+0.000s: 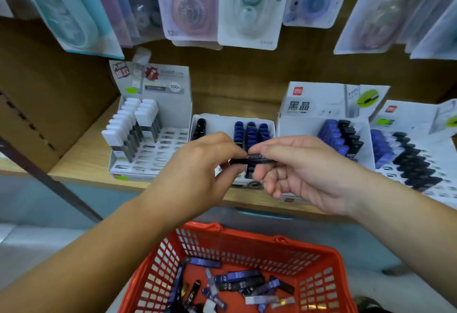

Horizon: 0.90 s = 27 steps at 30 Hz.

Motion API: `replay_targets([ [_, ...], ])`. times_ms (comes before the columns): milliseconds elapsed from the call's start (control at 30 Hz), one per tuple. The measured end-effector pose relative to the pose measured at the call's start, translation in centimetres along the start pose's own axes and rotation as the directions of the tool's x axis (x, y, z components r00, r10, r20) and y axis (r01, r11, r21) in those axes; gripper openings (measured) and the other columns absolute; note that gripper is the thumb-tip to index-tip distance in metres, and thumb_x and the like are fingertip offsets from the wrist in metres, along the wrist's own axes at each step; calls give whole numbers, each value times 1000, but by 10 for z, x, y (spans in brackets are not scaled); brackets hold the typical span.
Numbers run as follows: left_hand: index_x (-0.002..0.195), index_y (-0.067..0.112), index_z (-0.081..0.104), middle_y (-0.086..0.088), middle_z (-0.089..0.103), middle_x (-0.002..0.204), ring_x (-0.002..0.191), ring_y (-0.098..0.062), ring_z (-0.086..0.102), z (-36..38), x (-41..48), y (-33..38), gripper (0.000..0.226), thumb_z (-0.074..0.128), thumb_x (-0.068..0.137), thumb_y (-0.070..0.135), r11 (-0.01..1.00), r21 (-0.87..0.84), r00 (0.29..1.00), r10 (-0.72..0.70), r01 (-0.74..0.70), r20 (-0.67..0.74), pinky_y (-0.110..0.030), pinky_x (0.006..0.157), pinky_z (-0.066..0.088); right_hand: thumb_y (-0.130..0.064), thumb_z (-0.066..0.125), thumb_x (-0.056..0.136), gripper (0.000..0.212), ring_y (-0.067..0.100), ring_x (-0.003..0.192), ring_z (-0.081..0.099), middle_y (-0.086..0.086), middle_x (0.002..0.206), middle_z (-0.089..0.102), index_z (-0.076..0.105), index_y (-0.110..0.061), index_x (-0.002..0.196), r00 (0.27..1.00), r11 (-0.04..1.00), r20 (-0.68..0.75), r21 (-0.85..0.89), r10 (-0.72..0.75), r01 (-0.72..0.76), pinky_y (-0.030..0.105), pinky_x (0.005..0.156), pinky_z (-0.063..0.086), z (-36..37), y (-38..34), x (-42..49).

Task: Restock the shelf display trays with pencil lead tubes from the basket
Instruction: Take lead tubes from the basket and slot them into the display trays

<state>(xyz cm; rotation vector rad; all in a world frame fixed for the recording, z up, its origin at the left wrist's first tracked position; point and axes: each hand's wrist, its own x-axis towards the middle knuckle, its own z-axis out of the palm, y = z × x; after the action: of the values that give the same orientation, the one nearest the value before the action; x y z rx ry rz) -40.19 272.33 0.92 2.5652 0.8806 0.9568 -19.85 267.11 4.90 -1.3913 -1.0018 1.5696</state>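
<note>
Both hands meet in front of the middle display tray (269, 125). My left hand (197, 164) and my right hand (296, 167) each pinch an end of one dark pencil lead tube (257, 160), held level between them. The middle tray holds blue-capped tubes (251, 131) and a row of black ones (200, 127). Below, a red basket (321, 285) holds several loose blue and black lead tubes (237, 280).
A tray of white-capped tubes (133, 125) stands at the left with several vacant slots. Two trays of blue and black tubes (346, 137) (405, 157) stand at the right. Packs of correction tape (249, 3) hang above the wooden shelf (81, 162).
</note>
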Motion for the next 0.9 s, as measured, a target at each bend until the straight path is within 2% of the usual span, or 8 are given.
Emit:
replay_targets([
  [133, 102, 18, 77, 10, 70, 82, 73, -3, 60, 23, 12, 25, 12, 70, 94, 17, 987, -131, 993, -99, 90, -60, -15, 69, 46, -38, 64, 98, 39, 25, 52, 58, 19, 73, 66, 68, -1, 111, 994, 996, -76, -30, -83, 81, 30, 48, 47, -24, -4, -15],
  [200, 98, 22, 76, 4, 71, 73, 67, -10, 65, 36, 20, 44, 12, 69, 97, 13, 913, -323, 966, -260, 250, 13, -26, 65, 53, -32, 72, 94, 29, 26, 55, 60, 13, 71, 68, 71, -4, 101, 962, 954, -156, -238, -222, 182, 33, 50, 48, -42, -6, -25],
  [267, 97, 23, 76, 2, 72, 74, 66, -12, 68, 50, 31, 63, 16, 69, 97, 9, 834, -432, 938, -333, 343, 101, -27, 65, 56, -18, 75, 93, 11, 24, 54, 62, 8, 65, 68, 74, -7, 92, 913, 880, -211, -411, -348, 240, 34, 53, 50, -64, -5, -36],
  [333, 97, 23, 76, 0, 73, 77, 70, -18, 69, 67, 46, 76, 16, 70, 97, 9, 818, -450, 932, -337, 358, 130, -30, 64, 56, -8, 75, 92, 3, 24, 54, 64, 9, 61, 69, 76, -9, 90, 878, 865, -261, -422, -402, 271, 35, 56, 53, -87, -2, -46],
  [500, 108, 20, 74, 3, 73, 87, 75, -12, 69, 108, 71, 85, 17, 67, 97, 8, 792, -420, 896, -403, 444, 188, -25, 69, 59, -1, 78, 88, 12, 15, 53, 66, 5, 64, 70, 75, -6, 99, 771, 867, -444, -418, -456, 273, 20, 49, 52, -141, 0, -66],
  [600, 104, 21, 71, 5, 70, 89, 76, -9, 67, 127, 72, 87, 15, 68, 95, 9, 818, -350, 890, -408, 456, 205, -20, 73, 57, -2, 81, 86, 17, 11, 53, 68, 8, 70, 70, 72, -16, 86, 741, 844, -480, -491, -469, 216, 15, 45, 46, -161, 7, -70],
  [767, 104, 29, 68, 16, 67, 98, 92, 0, 64, 149, 62, 84, 18, 74, 92, 15, 848, -237, 873, -417, 473, 253, -27, 91, 54, -6, 84, 83, 24, 29, 74, 74, 6, 76, 73, 70, -26, 78, 734, 765, -422, -611, -532, 203, 38, 70, 61, -169, 21, -53],
  [900, 113, 26, 70, 16, 66, 106, 99, 0, 61, 151, 55, 83, 24, 76, 91, 21, 876, -187, 886, -401, 445, 234, -25, 95, 51, -10, 83, 84, 26, 6, 69, 66, -13, 74, 69, 70, -32, 77, 793, 638, -289, -754, -537, 158, 19, 68, 49, -165, 34, -39],
])
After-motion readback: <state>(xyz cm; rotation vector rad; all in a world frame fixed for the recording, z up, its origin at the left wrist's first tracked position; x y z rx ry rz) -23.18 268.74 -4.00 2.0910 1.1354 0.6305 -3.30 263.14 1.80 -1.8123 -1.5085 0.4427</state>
